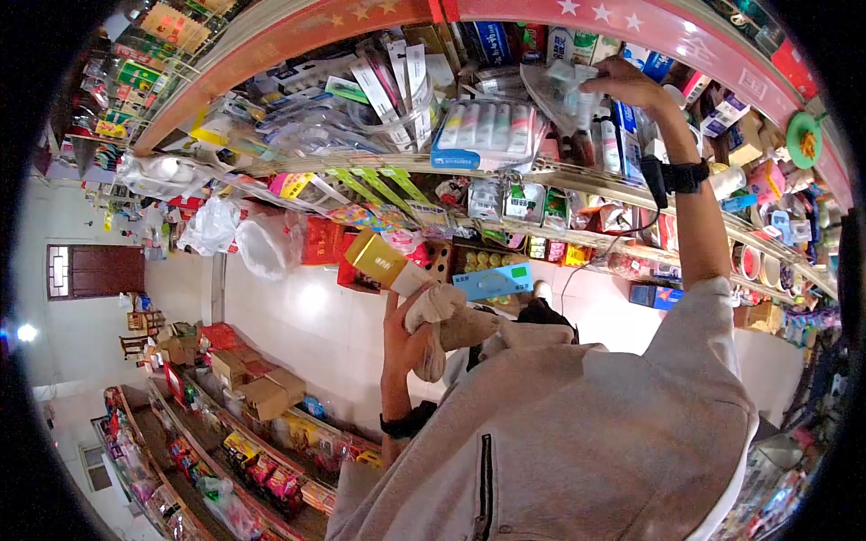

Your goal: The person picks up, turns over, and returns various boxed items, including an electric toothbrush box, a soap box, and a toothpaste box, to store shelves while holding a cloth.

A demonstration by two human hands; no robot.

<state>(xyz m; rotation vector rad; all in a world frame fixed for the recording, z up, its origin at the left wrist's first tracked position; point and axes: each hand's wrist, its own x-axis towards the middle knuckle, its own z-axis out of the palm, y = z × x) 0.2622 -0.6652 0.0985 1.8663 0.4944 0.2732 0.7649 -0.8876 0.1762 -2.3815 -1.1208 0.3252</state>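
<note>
My left hand (400, 338) is closed on a crumpled beige cloth (439, 316), low and left of centre. Just beyond its fingertips is a yellow and white box (377, 261); whether the hand touches it is unclear. High on the right, my right hand (631, 86) reaches over the upper shelf, its fingers bent round a clear plastic package (561, 95). Beneath that hand stand small bottles (610, 144) and blue boxes. To the left lies a blue-edged pack of capped tubes (484, 133).
A shelf edge (361, 165) crosses the view, with packaged goods above and below. A red rail (631, 13) runs along the top. Cardboard boxes (271, 392) sit on lower shelving at left. A blue card (493, 282) and white plastic bags (268, 245) are near the middle.
</note>
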